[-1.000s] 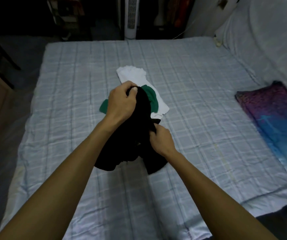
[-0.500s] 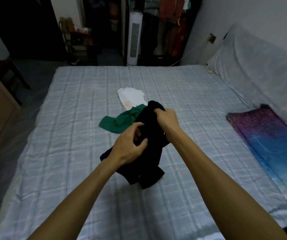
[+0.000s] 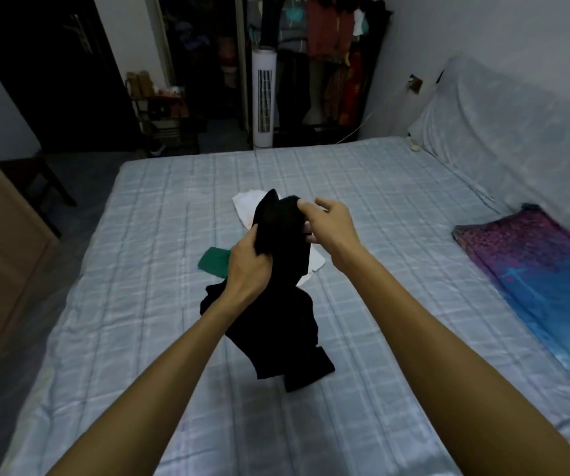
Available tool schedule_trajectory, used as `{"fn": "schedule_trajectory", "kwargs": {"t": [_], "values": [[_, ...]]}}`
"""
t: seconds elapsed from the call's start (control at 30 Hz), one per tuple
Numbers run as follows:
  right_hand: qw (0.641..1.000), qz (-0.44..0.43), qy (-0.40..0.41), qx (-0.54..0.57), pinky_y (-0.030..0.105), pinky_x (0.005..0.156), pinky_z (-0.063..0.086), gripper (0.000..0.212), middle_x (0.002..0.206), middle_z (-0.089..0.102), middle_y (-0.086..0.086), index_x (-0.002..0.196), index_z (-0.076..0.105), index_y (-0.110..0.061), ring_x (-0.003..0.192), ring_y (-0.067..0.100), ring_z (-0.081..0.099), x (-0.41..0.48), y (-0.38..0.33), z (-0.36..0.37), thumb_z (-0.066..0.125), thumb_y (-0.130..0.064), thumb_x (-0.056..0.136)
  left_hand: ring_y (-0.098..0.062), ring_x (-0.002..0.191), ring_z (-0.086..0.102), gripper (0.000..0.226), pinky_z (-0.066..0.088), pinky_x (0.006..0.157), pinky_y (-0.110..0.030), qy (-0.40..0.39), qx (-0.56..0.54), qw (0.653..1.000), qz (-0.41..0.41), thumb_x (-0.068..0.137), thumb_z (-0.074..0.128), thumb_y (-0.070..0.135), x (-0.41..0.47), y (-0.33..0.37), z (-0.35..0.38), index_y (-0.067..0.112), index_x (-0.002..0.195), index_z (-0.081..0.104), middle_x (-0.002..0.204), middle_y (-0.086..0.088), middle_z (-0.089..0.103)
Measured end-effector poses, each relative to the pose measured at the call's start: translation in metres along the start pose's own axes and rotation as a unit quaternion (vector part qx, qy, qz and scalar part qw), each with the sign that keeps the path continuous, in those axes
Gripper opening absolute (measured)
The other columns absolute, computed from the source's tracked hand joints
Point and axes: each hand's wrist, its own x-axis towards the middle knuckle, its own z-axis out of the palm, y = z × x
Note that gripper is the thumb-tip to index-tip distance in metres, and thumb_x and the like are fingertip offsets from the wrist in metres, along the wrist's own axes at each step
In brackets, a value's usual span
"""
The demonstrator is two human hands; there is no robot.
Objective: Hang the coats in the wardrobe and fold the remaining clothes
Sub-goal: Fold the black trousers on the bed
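Black garment (image 3: 287, 304), bunched and drooping, gripped by both hands.

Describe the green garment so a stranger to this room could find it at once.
Start at the checked bed. Near its middle, a black garment hangs from both hands. The green garment lies just left of it, the only green thing, beside a white garment.

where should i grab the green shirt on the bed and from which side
Take the green garment by its free left edge, coming down from above on the left. Only that corner shows flat on the bed; the rest lies hidden behind the black garment that the left hand and right hand hold.
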Motion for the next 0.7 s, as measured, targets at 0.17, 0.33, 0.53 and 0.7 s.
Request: {"fn": "schedule_trajectory", "kwargs": {"t": [0.17, 0.33, 0.53, 0.7], "values": [[0.992, -0.041, -0.033, -0.119, 0.027, 0.079, 0.05, 0.04, 0.105, 0.067, 0.004, 0.124, 0.058, -0.014, 0.089, 0.014, 0.063, -0.005, 0.028, -0.005, 0.062, -0.019, 0.085, -0.014, 0.103, 0.061, 0.045, 0.049, 0.089, -0.026, 0.086, -0.045, 0.991, -0.086, 0.084, 0.038, -0.004, 0.017, 0.008, -0.006, 0.018, 0.116, 0.061, 0.102, 0.008, 0.064], [0.969, -0.026, -0.111, -0.22, 0.027, 0.064, 0.044, 0.016, 0.083, 0.059, -0.001, 0.091, 0.055, -0.016, 0.078, 0.018, 0.058, -0.02, 0.058, -0.003, 0.06, -0.009, 0.078, -0.021, 0.104, 0.06, 0.048, 0.05, 0.095, -0.042, 0.152, -0.09, 0.973, -0.149, 0.083, 0.035, 0.0, 0.027, 0.02, -0.01, 0.018, 0.119, 0.061, 0.111, -0.003, 0.065], [0.905, 0.034, -0.247, -0.345, 0.034, 0.093, 0.048, 0.09, 0.128, 0.057, 0.003, 0.135, 0.045, -0.016, 0.114, 0.021, 0.056, -0.041, 0.106, 0.024, 0.069, -0.06, 0.061, -0.026, 0.103, 0.059, 0.046, 0.05, 0.093, -0.045, 0.17, -0.183, 0.942, -0.224, 0.09, 0.033, 0.005, 0.027, 0.044, 0.008, 0.017, 0.13, 0.052, 0.117, -0.007, 0.061], [0.963, -0.003, -0.1, -0.249, 0.038, 0.086, 0.048, 0.039, 0.118, 0.063, 0.014, 0.127, 0.056, -0.009, 0.106, 0.032, 0.059, -0.04, 0.116, 0.034, 0.051, -0.031, 0.094, -0.021, 0.103, 0.061, 0.046, 0.051, 0.093, -0.043, 0.095, -0.127, 0.974, -0.163, 0.086, 0.039, 0.009, 0.021, 0.039, 0.011, 0.016, 0.13, 0.051, 0.114, -0.004, 0.063]]}}
